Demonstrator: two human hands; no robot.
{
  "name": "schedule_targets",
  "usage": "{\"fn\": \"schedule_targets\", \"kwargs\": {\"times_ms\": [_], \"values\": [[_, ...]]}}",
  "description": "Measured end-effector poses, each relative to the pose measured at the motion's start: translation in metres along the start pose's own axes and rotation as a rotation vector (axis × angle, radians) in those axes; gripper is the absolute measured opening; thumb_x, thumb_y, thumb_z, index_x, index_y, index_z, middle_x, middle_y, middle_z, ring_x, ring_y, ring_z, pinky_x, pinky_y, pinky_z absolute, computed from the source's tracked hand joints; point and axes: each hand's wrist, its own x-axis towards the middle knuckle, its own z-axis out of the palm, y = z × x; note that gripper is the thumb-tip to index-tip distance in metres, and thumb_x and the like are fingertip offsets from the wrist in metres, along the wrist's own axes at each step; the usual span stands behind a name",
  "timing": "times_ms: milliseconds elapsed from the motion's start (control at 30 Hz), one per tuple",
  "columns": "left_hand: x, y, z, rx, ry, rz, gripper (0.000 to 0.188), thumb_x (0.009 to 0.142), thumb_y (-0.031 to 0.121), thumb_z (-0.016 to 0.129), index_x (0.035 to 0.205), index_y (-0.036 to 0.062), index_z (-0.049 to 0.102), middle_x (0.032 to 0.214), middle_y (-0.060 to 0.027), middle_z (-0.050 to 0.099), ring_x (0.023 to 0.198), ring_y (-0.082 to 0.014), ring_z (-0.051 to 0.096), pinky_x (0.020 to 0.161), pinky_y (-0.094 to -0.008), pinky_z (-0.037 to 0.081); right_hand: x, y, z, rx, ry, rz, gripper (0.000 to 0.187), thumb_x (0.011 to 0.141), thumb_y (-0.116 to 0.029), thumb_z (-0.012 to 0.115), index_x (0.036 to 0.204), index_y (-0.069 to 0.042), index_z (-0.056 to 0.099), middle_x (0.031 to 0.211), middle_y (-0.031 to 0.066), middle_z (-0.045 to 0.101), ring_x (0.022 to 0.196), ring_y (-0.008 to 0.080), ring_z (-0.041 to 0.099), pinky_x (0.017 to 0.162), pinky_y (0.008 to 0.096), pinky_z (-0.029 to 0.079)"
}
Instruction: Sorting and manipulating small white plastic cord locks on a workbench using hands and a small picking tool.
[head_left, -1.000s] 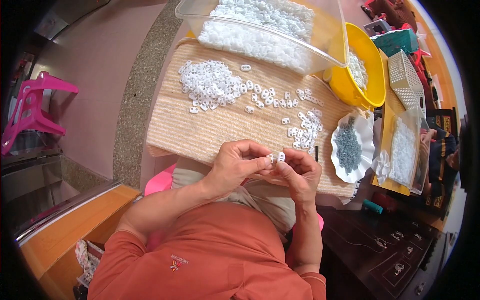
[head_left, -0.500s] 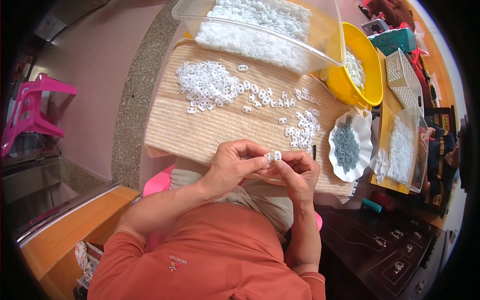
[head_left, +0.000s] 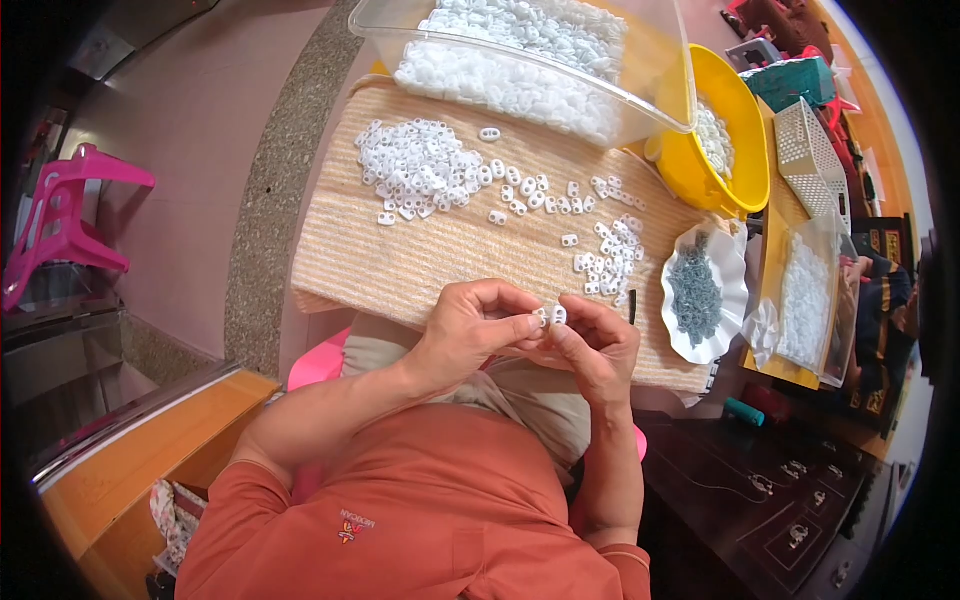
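Close to the towel's near edge, my left hand point(head_left: 478, 325) pinches a small white plastic piece point(head_left: 541, 315) between thumb and fingertips. Right beside it, a white oval two-hole plastic piece point(head_left: 559, 315) is held upright in the fingertips of my right hand point(head_left: 600, 345). The two pieces are side by side; whether they touch I cannot tell. Beyond my hands lie a loose group of small white two-hole pieces point(head_left: 612, 250) and a larger heap of similar pieces point(head_left: 415, 165) on the striped towel point(head_left: 400, 265).
A clear plastic tub point(head_left: 505, 55) of white pieces stands at the far side. To the right are a yellow bucket point(head_left: 757, 150), a white fluted dish point(head_left: 735, 290) of small grey parts, and another clear box point(head_left: 805, 300). A pink stool point(head_left: 75, 215) stands left.
The view has shifted slightly. Both hands keep their pinch, and the oval piece in my right hand looks turned a little.
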Motion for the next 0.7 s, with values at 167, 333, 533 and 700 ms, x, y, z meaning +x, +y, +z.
{"fn": "schedule_targets", "kwargs": {"times_ms": [167, 333, 533, 700], "values": [[0.0006, -0.0014, -0.0008, -0.013, -0.01, 0.004, 0.013, 0.086, -0.001, 0.065, 0.099, -0.0039, 0.062, 0.088, -0.0103, 0.066, 0.078, -0.0141, 0.065, 0.072, -0.0285, 0.058, -0.0002, 0.0006, -0.0016, -0.009, -0.023, 0.006, 0.03, 0.084, 0.006, 0.064, 0.114, 0.006, 0.06, 0.092, 0.0123, 0.068, 0.081, 0.0158, 0.066, 0.074, 0.0264, 0.055], [0.0001, -0.0013, -0.0006, -0.032, -0.019, -0.003, 0.012, 0.086, -0.002, 0.064, 0.098, -0.0041, 0.062, 0.087, -0.0105, 0.066, 0.077, -0.014, 0.064, 0.07, -0.0283, 0.057, -0.0009, 0.0016, -0.0035, -0.037, -0.048, -0.047, 0.03, 0.085, 0.005, 0.064, 0.115, 0.006, 0.06, 0.093, 0.0129, 0.068, 0.082, 0.0161, 0.067, 0.074, 0.0268, 0.054], [0.0002, -0.0013, -0.0004, -0.035, -0.018, -0.008, 0.012, 0.087, -0.001, 0.064, 0.098, -0.0046, 0.062, 0.085, -0.0102, 0.066, 0.075, -0.0136, 0.064, 0.068, -0.0275, 0.056, -0.0038, 0.0018, -0.0041, 0.075, -0.026, 0.064, 0.034, 0.079, -0.002, 0.068, 0.113, 0.0, 0.064, 0.104, 0.0072, 0.066, 0.094, 0.0146, 0.062, 0.083, 0.0284, 0.049], [0.0005, -0.0012, -0.0013, -0.025, -0.022, -0.012, 0.013, 0.087, -0.001, 0.065, 0.099, -0.0045, 0.062, 0.085, -0.0101, 0.066, 0.075, -0.0134, 0.064, 0.068, -0.0274, 0.056, -0.0034, 0.0006, -0.0044, 0.084, -0.033, 0.063, 0.033, 0.08, -0.003, 0.067, 0.113, 0.001, 0.064, 0.104, 0.0074, 0.066, 0.094, 0.0144, 0.062, 0.083, 0.0283, 0.049]]}}
